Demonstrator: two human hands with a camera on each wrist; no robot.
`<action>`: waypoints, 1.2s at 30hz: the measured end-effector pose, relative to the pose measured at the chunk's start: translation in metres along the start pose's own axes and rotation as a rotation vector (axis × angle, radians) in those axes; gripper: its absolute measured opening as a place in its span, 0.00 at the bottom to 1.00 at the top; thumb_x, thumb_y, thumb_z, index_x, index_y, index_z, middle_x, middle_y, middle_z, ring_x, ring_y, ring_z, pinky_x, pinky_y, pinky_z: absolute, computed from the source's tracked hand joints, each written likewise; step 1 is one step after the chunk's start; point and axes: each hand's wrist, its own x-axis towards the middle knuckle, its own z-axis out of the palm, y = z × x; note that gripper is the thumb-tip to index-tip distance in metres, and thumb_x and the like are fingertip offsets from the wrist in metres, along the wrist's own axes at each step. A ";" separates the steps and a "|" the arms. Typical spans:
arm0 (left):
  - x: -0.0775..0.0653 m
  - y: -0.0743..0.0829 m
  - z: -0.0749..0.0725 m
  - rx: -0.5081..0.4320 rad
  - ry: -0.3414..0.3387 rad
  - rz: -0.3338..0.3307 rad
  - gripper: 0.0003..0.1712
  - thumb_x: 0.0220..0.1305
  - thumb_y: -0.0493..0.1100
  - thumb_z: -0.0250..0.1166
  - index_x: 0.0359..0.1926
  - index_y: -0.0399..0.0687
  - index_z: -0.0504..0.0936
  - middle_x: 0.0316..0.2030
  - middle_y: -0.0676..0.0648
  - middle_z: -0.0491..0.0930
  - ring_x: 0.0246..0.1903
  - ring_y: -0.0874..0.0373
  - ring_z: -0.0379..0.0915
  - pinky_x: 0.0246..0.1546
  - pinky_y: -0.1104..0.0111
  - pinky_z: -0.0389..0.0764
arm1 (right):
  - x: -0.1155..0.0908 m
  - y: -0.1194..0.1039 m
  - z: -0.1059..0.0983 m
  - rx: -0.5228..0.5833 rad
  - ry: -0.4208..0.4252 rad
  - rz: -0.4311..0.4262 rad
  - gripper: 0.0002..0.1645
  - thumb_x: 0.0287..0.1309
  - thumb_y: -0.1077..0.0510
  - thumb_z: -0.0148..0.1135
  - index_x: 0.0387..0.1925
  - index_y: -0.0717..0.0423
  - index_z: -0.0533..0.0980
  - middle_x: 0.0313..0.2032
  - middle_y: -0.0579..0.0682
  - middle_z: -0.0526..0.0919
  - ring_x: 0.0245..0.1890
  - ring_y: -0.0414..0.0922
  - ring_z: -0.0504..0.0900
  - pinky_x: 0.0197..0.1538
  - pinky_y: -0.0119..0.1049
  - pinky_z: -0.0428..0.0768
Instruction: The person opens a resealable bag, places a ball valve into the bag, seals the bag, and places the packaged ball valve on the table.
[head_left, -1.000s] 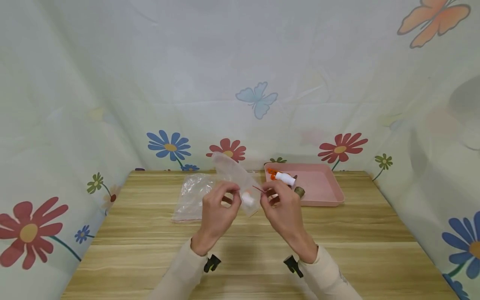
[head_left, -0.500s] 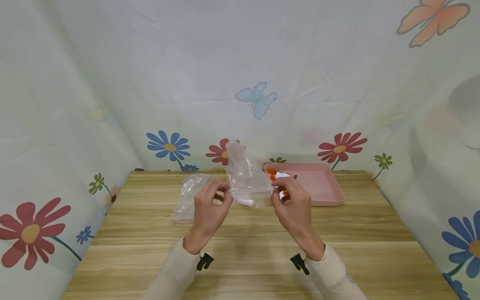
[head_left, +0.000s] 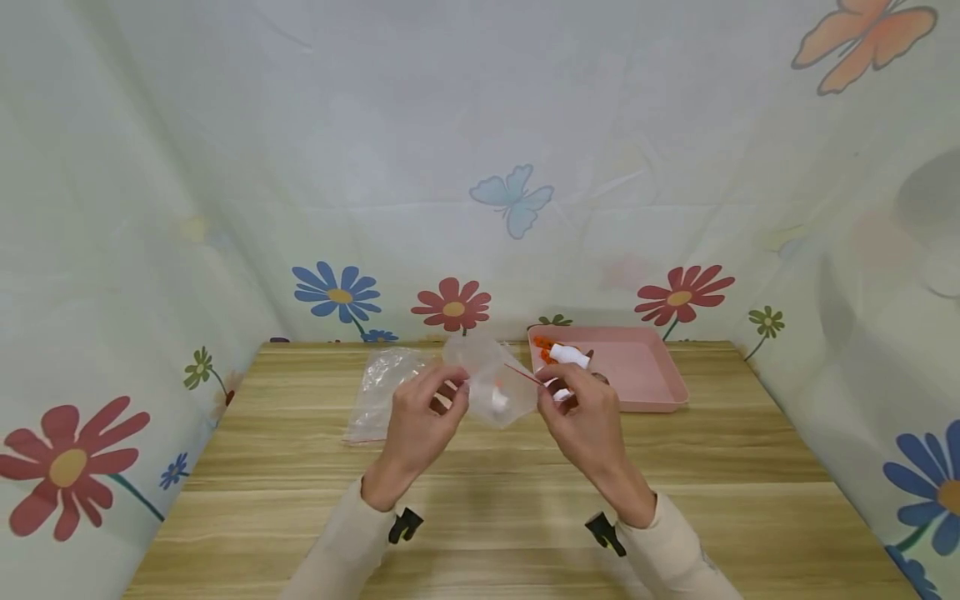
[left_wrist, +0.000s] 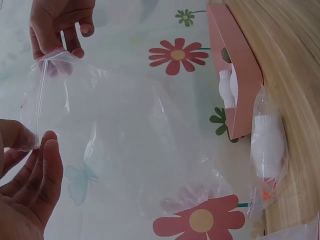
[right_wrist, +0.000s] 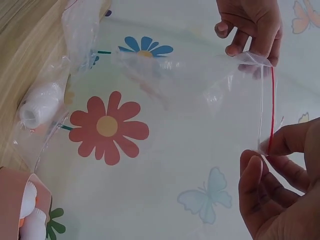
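A clear zip bag [left_wrist: 115, 115] hangs between my two hands, nothing visible inside it. My left hand [head_left: 422, 417] pinches one end of its mouth between thumb and fingers. At the other end of the mouth, by the red strip [right_wrist: 272, 105], my right hand [head_left: 585, 417] pinches the plastic. In both wrist views the bag stretches away from the fingers, its mouth edge held taut. Behind it on the table lies another clear bag with a white bottle [left_wrist: 267, 145] inside, an orange part [left_wrist: 267, 193] at one end.
A pink tray [head_left: 645, 375] at the back right holds white bottles [head_left: 570, 357], orange pieces [head_left: 546, 347] and a dark roundish thing. More clear zip bags [head_left: 375, 408] lie flat on the table left of centre. A flowered curtain [head_left: 360, 167] stands behind the table.
My hands have moved apart, the left one leftward and the right one rightward. The bag rose and spread out between them, then sank again, its red strip showing once more.
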 end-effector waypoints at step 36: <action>0.000 0.012 0.005 0.123 -0.130 -0.184 0.03 0.55 0.32 0.66 0.29 0.42 0.85 0.23 0.50 0.82 0.16 0.70 0.67 0.20 0.77 0.72 | 0.035 0.040 -0.049 -0.278 -0.337 -0.155 0.20 0.53 0.62 0.68 0.50 0.48 0.81 0.36 0.45 0.88 0.29 0.37 0.86 0.31 0.32 0.83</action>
